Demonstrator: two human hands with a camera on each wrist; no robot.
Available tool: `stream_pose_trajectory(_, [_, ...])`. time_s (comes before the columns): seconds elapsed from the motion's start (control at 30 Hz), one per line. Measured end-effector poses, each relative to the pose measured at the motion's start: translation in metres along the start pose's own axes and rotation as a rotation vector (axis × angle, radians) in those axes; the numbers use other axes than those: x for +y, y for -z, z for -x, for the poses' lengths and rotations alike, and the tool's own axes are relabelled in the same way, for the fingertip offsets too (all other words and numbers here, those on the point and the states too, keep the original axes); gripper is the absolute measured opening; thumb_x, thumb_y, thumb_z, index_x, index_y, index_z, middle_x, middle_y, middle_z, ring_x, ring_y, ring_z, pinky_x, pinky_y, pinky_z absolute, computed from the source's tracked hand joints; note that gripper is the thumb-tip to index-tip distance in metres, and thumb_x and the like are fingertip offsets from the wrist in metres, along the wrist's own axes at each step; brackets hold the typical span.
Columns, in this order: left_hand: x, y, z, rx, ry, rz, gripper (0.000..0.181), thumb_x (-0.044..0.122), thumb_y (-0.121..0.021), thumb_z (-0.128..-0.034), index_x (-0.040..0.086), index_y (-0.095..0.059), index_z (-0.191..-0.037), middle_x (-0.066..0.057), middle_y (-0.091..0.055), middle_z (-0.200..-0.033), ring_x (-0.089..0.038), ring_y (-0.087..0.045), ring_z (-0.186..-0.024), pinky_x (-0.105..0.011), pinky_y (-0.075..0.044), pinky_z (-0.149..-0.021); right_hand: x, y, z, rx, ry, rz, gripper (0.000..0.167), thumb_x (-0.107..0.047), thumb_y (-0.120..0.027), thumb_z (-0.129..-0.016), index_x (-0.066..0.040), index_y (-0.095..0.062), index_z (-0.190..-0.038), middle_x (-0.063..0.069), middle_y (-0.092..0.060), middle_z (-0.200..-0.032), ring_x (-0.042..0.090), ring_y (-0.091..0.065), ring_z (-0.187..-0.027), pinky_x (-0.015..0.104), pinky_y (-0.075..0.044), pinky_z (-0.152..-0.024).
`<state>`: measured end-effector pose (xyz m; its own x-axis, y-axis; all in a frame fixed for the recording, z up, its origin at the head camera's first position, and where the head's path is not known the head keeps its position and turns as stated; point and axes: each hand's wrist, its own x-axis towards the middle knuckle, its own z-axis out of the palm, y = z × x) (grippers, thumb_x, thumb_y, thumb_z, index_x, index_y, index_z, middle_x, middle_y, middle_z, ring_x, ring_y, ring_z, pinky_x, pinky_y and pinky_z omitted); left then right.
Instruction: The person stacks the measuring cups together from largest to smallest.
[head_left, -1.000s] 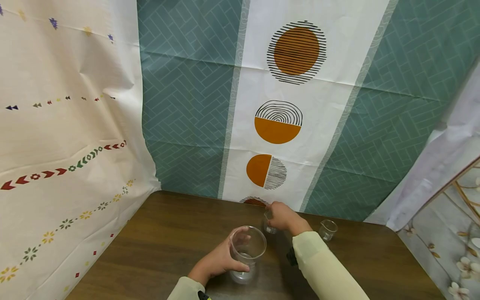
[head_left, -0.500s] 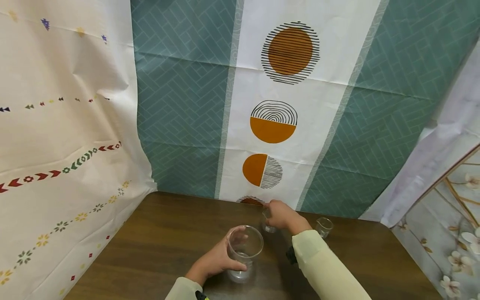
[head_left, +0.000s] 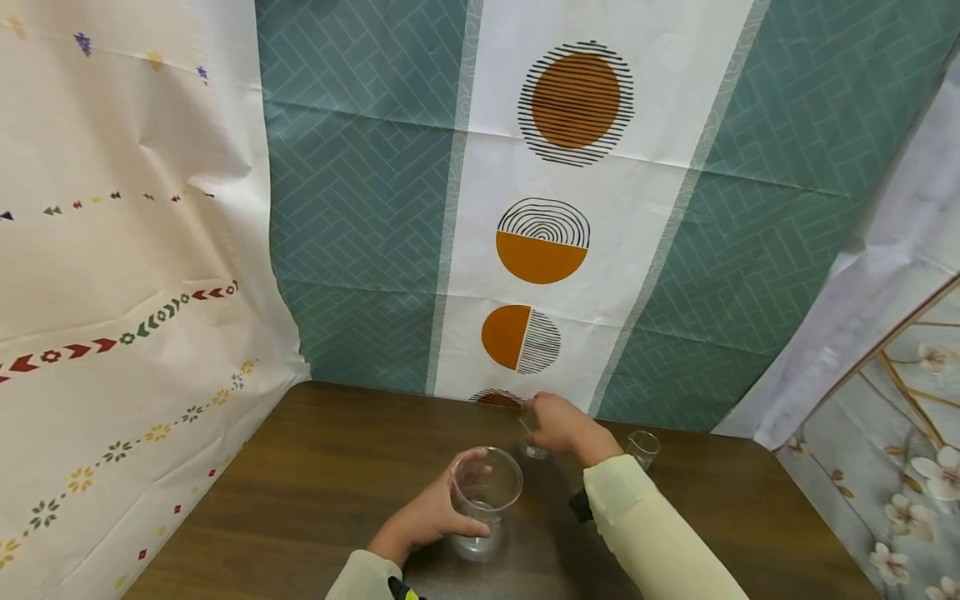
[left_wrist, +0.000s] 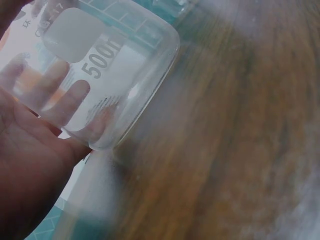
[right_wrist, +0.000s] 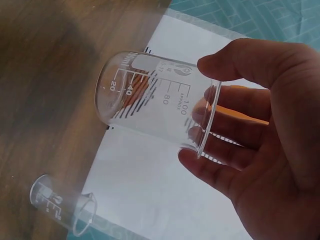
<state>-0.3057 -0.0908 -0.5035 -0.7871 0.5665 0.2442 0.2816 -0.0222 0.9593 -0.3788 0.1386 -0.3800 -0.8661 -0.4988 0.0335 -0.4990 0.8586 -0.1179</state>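
Note:
A large glass beaker (head_left: 486, 492) stands at the front middle of the table, and my left hand (head_left: 431, 512) grips it round its left side. In the left wrist view the beaker (left_wrist: 115, 65) shows a 500 marking, with fingers seen through the glass. Farther back, my right hand (head_left: 566, 427) holds a smaller beaker (head_left: 534, 446) from above. The right wrist view shows this beaker (right_wrist: 150, 97), marked up to 100, with the thumb and fingertips of the right hand (right_wrist: 265, 110) round its rim. Both beakers look empty.
A third small beaker (head_left: 642, 448) stands on the brown wooden table (head_left: 360, 467), right of my right forearm; the right wrist view shows it too (right_wrist: 60, 205). A patterned cloth (head_left: 360, 208) hangs behind the table, with other cloths at left and right.
The head view has shifted slightly, so the scene sits a little farther left. Both hands keep their hold, and the right hand with its beaker appears slightly higher.

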Motion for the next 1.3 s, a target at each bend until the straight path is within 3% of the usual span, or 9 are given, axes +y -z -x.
stream_pose_trajectory(0.23, [0.0, 0.001, 0.0, -0.01, 0.005, 0.004, 0.095, 0.014, -0.084, -0.0744, 0.021, -0.025, -0.148, -0.016, -0.042, -0.145, -0.037, -0.041, -0.136, -0.034, -0.041, -0.106, -0.006, 0.008, 0.003, -0.005, 0.01, 0.011, 0.041, -0.019, -0.073, -0.081, -0.002, -0.066, -0.117, 0.01, -0.066, -0.111, 0.025, -0.061, -0.099, 0.041, -0.049, -0.094])
stream_pose_trajectory(0.8, [0.001, 0.0, 0.0, -0.017, 0.01, 0.024, 0.096, 0.012, -0.084, -0.0739, 0.022, -0.024, -0.148, -0.016, -0.04, -0.146, -0.037, -0.039, -0.137, -0.047, -0.038, -0.108, -0.015, 0.02, 0.01, -0.018, 0.037, 0.007, 0.041, -0.018, -0.071, -0.081, 0.0, -0.065, -0.118, 0.012, -0.066, -0.114, 0.026, -0.061, -0.102, 0.041, -0.049, -0.094])
stream_pose_trajectory(1.3, [0.001, 0.002, 0.0, -0.017, -0.008, 0.01, 0.096, 0.013, -0.084, -0.0735, 0.018, -0.024, -0.148, -0.018, -0.041, -0.145, -0.039, -0.04, -0.136, -0.029, -0.04, -0.106, -0.023, 0.032, 0.019, 0.014, 0.099, 0.016, 0.043, -0.018, -0.069, -0.081, 0.003, -0.064, -0.119, 0.014, -0.065, -0.114, 0.028, -0.062, -0.1, 0.043, -0.05, -0.093])
